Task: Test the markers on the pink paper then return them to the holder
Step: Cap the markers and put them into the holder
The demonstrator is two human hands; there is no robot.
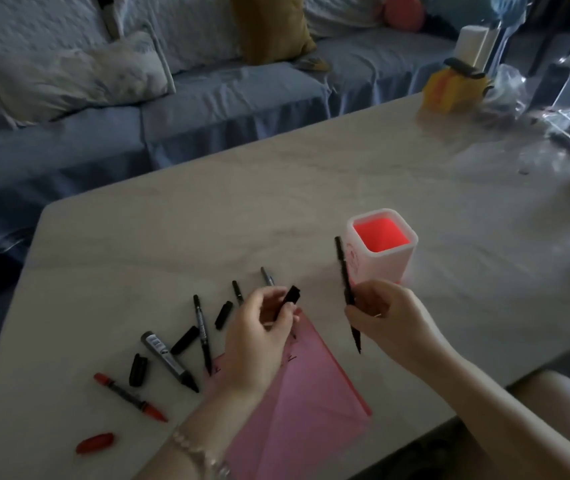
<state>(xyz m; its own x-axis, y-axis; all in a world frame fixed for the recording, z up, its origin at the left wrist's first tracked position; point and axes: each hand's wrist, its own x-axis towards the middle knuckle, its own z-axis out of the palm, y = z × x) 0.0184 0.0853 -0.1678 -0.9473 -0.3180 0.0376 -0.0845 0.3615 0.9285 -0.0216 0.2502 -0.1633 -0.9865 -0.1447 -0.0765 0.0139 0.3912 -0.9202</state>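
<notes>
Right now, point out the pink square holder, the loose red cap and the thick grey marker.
pink square holder [410,244], head view, right rim
loose red cap [95,442], head view, mid-body
thick grey marker [167,359], head view, barrel middle

The table [207,216] looks like smooth, faintly veined stone with a soft sheen. The pink paper [297,410] is matt and creased. The holder [382,247] at one o'clock from it is smooth translucent plastic. The markers [169,362] have glossy plastic barrels. At eleven o'clock, the sofa [207,98] wears matt, wrinkled cloth.
</notes>
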